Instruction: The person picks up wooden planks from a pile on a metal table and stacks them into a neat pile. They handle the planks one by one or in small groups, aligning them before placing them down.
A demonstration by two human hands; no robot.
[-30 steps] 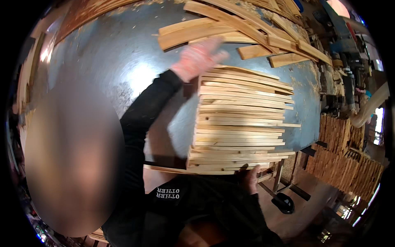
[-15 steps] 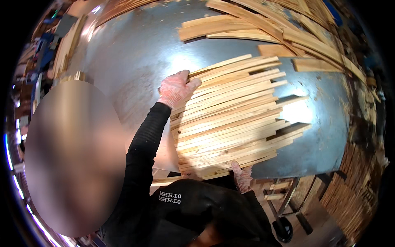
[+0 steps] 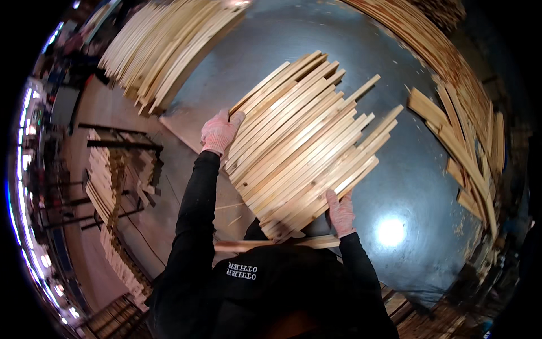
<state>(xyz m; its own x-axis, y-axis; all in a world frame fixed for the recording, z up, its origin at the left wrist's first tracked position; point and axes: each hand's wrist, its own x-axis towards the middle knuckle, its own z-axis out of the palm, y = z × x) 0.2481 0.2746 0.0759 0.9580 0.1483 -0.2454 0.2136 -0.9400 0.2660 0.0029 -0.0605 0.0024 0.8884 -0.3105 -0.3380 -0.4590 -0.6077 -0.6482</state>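
Note:
A wide row of pale wooden strips (image 3: pixel 299 141) lies side by side between my hands, their far ends uneven. My left hand (image 3: pixel 219 133), in a pinkish work glove, grips the row's left outer edge with the thumb over the top. Against the opposite edge, close to my body, my right hand (image 3: pixel 341 212) in a matching glove clasps the outermost strip; its fingers underneath are partly hidden. The strips rest over the grey metal tabletop (image 3: pixel 389 186), their near ends reaching its edge by my body.
A neat stack of long strips (image 3: pixel 169 51) stands at the far left. Loose offcuts (image 3: pixel 457 141) and a long pile of reddish-brown strips (image 3: pixel 435 45) line the right side. On the left, a rack (image 3: pixel 116 144) holds more wood beside the table.
My view has turned leftward, bringing the neat stack and rack into sight. The row now points more steeply away from me. My right hand shows farther up along its edge.

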